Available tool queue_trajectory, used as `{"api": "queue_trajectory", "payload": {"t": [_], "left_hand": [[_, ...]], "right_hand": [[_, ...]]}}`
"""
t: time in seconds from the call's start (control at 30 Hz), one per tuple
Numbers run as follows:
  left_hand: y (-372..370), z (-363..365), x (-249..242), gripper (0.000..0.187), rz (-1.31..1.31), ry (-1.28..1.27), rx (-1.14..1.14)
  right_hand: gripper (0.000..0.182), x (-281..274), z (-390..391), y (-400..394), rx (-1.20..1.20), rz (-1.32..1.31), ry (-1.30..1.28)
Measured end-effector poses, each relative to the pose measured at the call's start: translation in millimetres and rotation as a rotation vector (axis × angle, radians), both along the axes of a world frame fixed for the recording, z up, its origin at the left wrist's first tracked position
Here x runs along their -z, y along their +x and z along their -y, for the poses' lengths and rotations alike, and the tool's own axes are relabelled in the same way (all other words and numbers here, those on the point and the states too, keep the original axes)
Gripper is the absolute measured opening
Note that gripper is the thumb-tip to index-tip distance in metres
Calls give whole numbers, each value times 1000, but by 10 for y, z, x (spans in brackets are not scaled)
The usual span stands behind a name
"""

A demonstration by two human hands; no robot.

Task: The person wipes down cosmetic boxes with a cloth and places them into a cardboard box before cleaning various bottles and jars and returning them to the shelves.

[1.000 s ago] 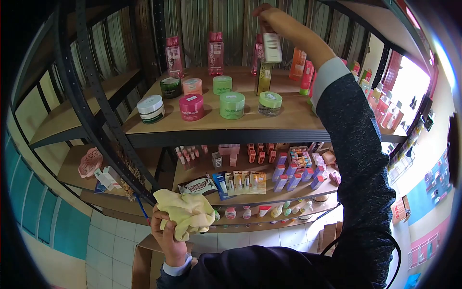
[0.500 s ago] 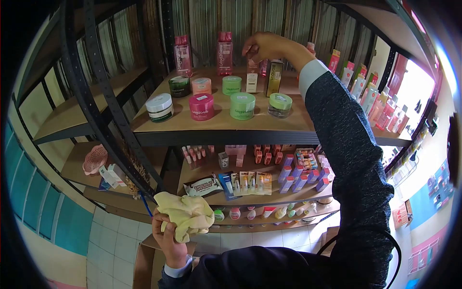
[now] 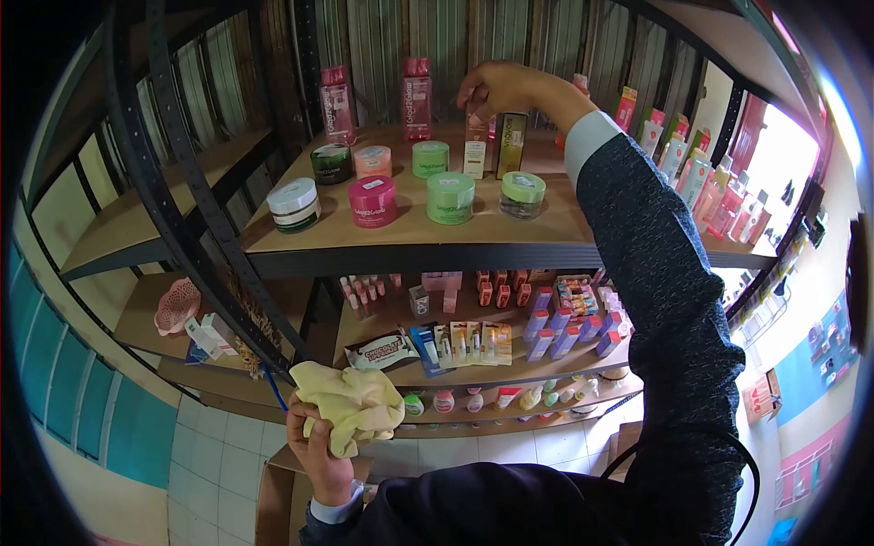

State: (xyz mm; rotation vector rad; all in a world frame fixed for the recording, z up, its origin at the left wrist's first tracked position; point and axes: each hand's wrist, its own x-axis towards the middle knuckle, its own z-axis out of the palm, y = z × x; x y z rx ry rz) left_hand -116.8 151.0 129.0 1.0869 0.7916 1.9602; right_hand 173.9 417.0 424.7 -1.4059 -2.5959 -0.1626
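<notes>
My right hand [image 3: 499, 86] reaches up to the top wooden shelf [image 3: 410, 232] and grips the top of a slim pale box [image 3: 474, 150] that stands upright on the shelf. A gold-green box [image 3: 510, 146] stands just right of it. My left hand [image 3: 320, 450] is low, in front of the lower shelves, closed around a crumpled yellow cloth [image 3: 349, 403]. Round jars sit in front of the boxes: a green jar [image 3: 451, 197], a pink jar [image 3: 372, 200], a white-lidded jar [image 3: 294, 204] and a clear green-lidded jar [image 3: 523, 194].
Tall pink bottles [image 3: 417, 86] line the back of the top shelf. Lower shelves [image 3: 473, 373] carry several small boxes and tubes. A black metal upright [image 3: 196, 196] runs diagonally at left. More bottles fill shelves at right [image 3: 719, 196]. A cardboard box [image 3: 273, 496] sits on the tiled floor.
My right hand has brought the slim pale box down from high in the air and stood it on the top shelf beside the gold-green box. My left hand and the cloth have stayed put.
</notes>
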Motion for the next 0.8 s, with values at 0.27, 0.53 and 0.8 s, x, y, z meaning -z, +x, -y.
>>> {"api": "queue_trajectory", "payload": {"t": [0.27, 0.53, 0.8], "left_hand": [[6, 54, -15, 19, 88, -24, 48], [41, 160, -35, 16, 45, 6, 26], [559, 527, 67, 20, 328, -104, 34]], "right_hand": [[50, 7, 52, 4, 11, -32, -6], [43, -132, 645, 30, -70, -199, 395], [31, 1591, 2270, -400, -690, -675, -57]]}}
